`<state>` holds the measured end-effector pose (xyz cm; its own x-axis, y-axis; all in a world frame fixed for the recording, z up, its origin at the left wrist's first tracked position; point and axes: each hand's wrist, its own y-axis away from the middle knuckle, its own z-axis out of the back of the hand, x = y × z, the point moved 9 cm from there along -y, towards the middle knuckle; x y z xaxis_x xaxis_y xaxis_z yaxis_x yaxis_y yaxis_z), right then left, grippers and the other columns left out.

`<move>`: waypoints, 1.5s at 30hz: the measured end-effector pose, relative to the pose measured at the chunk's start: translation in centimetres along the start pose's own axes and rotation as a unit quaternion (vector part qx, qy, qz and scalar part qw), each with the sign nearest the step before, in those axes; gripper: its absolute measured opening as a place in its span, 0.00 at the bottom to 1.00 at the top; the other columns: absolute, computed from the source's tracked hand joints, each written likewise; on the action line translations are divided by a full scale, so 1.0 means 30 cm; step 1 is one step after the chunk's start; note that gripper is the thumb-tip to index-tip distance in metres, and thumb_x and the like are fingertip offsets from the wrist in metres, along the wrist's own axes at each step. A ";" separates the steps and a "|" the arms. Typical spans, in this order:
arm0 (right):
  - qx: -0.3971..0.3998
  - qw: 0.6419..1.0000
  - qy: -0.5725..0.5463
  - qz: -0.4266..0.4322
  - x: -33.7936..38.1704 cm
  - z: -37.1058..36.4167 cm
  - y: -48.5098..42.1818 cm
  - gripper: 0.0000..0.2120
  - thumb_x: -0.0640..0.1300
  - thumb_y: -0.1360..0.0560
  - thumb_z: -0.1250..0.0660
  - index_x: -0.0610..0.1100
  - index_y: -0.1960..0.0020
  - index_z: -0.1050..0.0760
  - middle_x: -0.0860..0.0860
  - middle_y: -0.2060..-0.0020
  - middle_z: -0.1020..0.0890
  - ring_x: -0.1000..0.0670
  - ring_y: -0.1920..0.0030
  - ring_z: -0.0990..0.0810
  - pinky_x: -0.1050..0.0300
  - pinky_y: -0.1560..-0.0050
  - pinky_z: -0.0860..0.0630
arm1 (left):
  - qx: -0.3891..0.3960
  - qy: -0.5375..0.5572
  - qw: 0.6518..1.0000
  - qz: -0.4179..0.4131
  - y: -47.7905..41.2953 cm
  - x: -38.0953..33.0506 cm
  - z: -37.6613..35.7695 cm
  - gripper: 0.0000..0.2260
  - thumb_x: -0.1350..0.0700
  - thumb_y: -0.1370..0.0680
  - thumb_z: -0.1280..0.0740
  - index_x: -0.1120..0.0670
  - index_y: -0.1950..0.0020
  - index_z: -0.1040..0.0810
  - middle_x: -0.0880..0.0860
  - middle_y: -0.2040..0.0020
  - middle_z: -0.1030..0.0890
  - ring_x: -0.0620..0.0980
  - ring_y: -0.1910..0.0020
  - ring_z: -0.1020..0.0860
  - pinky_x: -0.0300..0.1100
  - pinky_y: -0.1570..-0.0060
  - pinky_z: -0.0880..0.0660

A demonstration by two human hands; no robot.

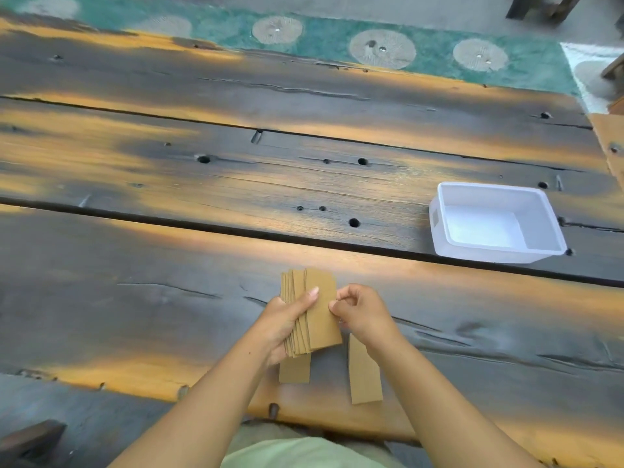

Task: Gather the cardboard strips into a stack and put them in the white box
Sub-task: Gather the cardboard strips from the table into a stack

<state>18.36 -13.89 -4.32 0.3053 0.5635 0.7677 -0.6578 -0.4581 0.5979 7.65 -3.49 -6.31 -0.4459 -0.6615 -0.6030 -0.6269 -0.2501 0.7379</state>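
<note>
My left hand grips a fanned stack of brown cardboard strips, thumb across the top strip, held just above the table. My right hand pinches the right edge of the top strip with curled fingers. Two loose strips lie flat on the table: one partly under the stack, another below my right wrist. The white box stands empty on the table, well to the right and farther away.
The dark, weathered wooden table has wide plank gaps and knot holes. A green patterned rug lies on the floor beyond its far edge. Dark furniture legs stand at the top right.
</note>
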 end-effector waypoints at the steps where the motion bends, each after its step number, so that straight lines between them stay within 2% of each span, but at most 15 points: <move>1: -0.003 1.000 0.015 0.000 -0.002 -0.024 0.008 0.03 0.36 0.24 0.31 0.36 0.52 0.21 0.47 0.64 0.21 0.49 0.61 0.22 0.53 0.56 0.24 | 0.013 -0.002 1.000 -0.001 0.007 -0.002 0.019 0.28 0.47 0.34 0.22 0.61 0.41 0.19 0.62 0.52 0.13 0.59 0.56 0.13 0.51 0.59 0.17; 5: -0.019 0.999 0.044 0.001 -0.003 -0.124 0.048 0.06 0.39 0.24 0.32 0.39 0.50 0.20 0.44 0.61 0.20 0.46 0.57 0.20 0.43 0.47 0.20 | 0.033 -0.033 0.999 -0.005 0.021 -0.013 0.094 0.30 0.45 0.37 0.19 0.62 0.43 0.18 0.63 0.53 0.14 0.60 0.55 0.14 0.55 0.53 0.17; 8: -0.030 0.996 0.081 0.010 -0.006 -0.171 0.067 0.04 0.39 0.25 0.33 0.42 0.56 0.20 0.47 0.66 0.21 0.48 0.62 0.22 0.48 0.54 0.22 | 0.044 -0.048 0.998 -0.005 0.028 -0.004 0.115 0.25 0.47 0.37 0.20 0.59 0.46 0.18 0.61 0.54 0.15 0.59 0.56 0.16 0.56 0.51 0.20; 10: -0.040 0.995 0.095 0.007 -0.019 -0.205 0.088 0.04 0.40 0.26 0.33 0.42 0.58 0.20 0.48 0.68 0.21 0.48 0.64 0.23 0.52 0.57 0.24 | 0.057 -0.052 0.997 0.011 0.033 0.023 0.136 0.21 0.48 0.38 0.19 0.57 0.51 0.17 0.59 0.59 0.14 0.56 0.61 0.16 0.51 0.57 0.19; 13: -0.055 0.993 0.104 -0.010 -0.056 -0.234 0.114 0.04 0.45 0.26 0.30 0.44 0.56 0.21 0.50 0.67 0.19 0.50 0.64 0.21 0.54 0.59 0.26 | 0.055 -0.051 0.996 0.045 0.038 0.068 0.172 0.09 0.58 0.31 0.26 0.57 0.54 0.20 0.57 0.68 0.15 0.53 0.69 0.16 0.46 0.68 0.19; 16: -0.080 0.991 0.094 -0.055 -0.124 -0.236 0.119 0.11 0.49 0.27 0.27 0.48 0.51 0.27 0.51 0.67 0.18 0.52 0.65 0.24 0.56 0.65 0.31 | 0.025 -0.045 0.995 0.082 0.028 0.115 0.212 0.11 0.64 0.27 0.34 0.58 0.46 0.26 0.58 0.70 0.16 0.54 0.72 0.16 0.47 0.73 0.20; 18: -0.079 0.993 0.025 -0.087 -0.175 -0.249 0.117 0.10 0.47 0.26 0.29 0.46 0.51 0.28 0.53 0.68 0.18 0.51 0.64 0.25 0.56 0.59 0.30 | 0.012 -0.040 0.995 0.091 0.024 0.140 0.229 0.12 0.66 0.26 0.36 0.59 0.43 0.28 0.58 0.68 0.15 0.54 0.70 0.16 0.47 0.73 0.20; 20: -0.090 0.989 -0.041 -0.114 -0.230 -0.247 0.115 0.05 0.45 0.24 0.32 0.44 0.53 0.27 0.51 0.64 0.18 0.49 0.62 0.24 0.52 0.54 0.27 | -0.011 -0.036 0.996 0.083 0.013 0.161 0.259 0.10 0.68 0.27 0.37 0.61 0.47 0.25 0.58 0.66 0.14 0.55 0.66 0.15 0.52 0.68 0.17; 22: -0.107 0.984 -0.047 -0.133 -0.285 -0.231 0.109 0.02 0.43 0.23 0.34 0.45 0.54 0.25 0.47 0.58 0.19 0.47 0.59 0.22 0.50 0.52 0.25 | -0.040 -0.046 0.995 0.081 0.003 0.180 0.296 0.09 0.68 0.29 0.36 0.62 0.51 0.21 0.57 0.64 0.13 0.56 0.62 0.15 0.57 0.57 0.17; 24: -0.108 0.981 -0.050 -0.152 -0.337 -0.225 0.104 0.02 0.40 0.23 0.35 0.46 0.54 0.25 0.47 0.57 0.20 0.48 0.58 0.22 0.50 0.52 0.25 | -0.064 -0.061 0.993 0.082 0.004 0.196 0.336 0.09 0.69 0.28 0.36 0.64 0.51 0.19 0.57 0.64 0.12 0.54 0.61 0.14 0.57 0.53 0.17; 29: -0.097 0.979 -0.018 -0.180 -0.405 -0.240 0.092 0.14 0.39 0.23 0.33 0.41 0.38 0.23 0.47 0.49 0.19 0.46 0.47 0.22 0.44 0.34 0.25 | -0.110 -0.072 0.988 0.082 0.009 0.215 0.407 0.09 0.67 0.25 0.35 0.59 0.50 0.18 0.57 0.52 0.11 0.55 0.50 0.15 0.60 0.46 0.19; 35: -0.106 0.975 -0.026 -0.192 -0.424 -0.248 0.080 0.19 0.39 0.24 0.32 0.39 0.34 0.25 0.43 0.43 0.17 0.41 0.39 0.20 0.41 0.33 0.25 | -0.107 -0.072 0.987 0.095 -0.010 0.233 0.409 0.08 0.66 0.27 0.34 0.57 0.51 0.19 0.59 0.49 0.13 0.58 0.46 0.16 0.65 0.42 0.21; 38: -0.092 0.972 -0.051 -0.209 -0.432 -0.263 0.077 0.13 0.37 0.24 0.30 0.42 0.40 0.26 0.42 0.50 0.18 0.41 0.46 0.17 0.42 0.36 0.22 | -0.099 -0.083 0.986 0.102 -0.017 0.233 0.398 0.09 0.66 0.29 0.34 0.58 0.50 0.21 0.59 0.51 0.12 0.58 0.47 0.14 0.66 0.44 0.20; 42: -0.071 0.964 -0.085 -0.241 -0.448 -0.291 0.075 0.07 0.35 0.24 0.32 0.40 0.47 0.26 0.43 0.57 0.21 0.46 0.58 0.23 0.48 0.52 0.22 | -0.104 -0.091 0.984 0.109 -0.019 0.244 0.403 0.09 0.68 0.27 0.36 0.61 0.50 0.20 0.61 0.50 0.12 0.59 0.47 0.15 0.63 0.45 0.19; 45: -0.083 0.964 -0.046 -0.247 -0.456 -0.297 0.067 0.04 0.36 0.24 0.33 0.42 0.50 0.24 0.43 0.56 0.19 0.45 0.58 0.21 0.45 0.48 0.19 | -0.114 -0.070 0.984 0.115 -0.012 0.262 0.412 0.10 0.69 0.26 0.37 0.62 0.47 0.22 0.61 0.49 0.13 0.57 0.51 0.14 0.58 0.50 0.17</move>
<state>6.73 -16.39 -15.68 0.6640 0.6183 0.4204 -0.5155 -0.0287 0.8564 -3.53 0.13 -15.06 -0.6528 -0.6195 -0.4359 -0.3461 -0.2678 0.8991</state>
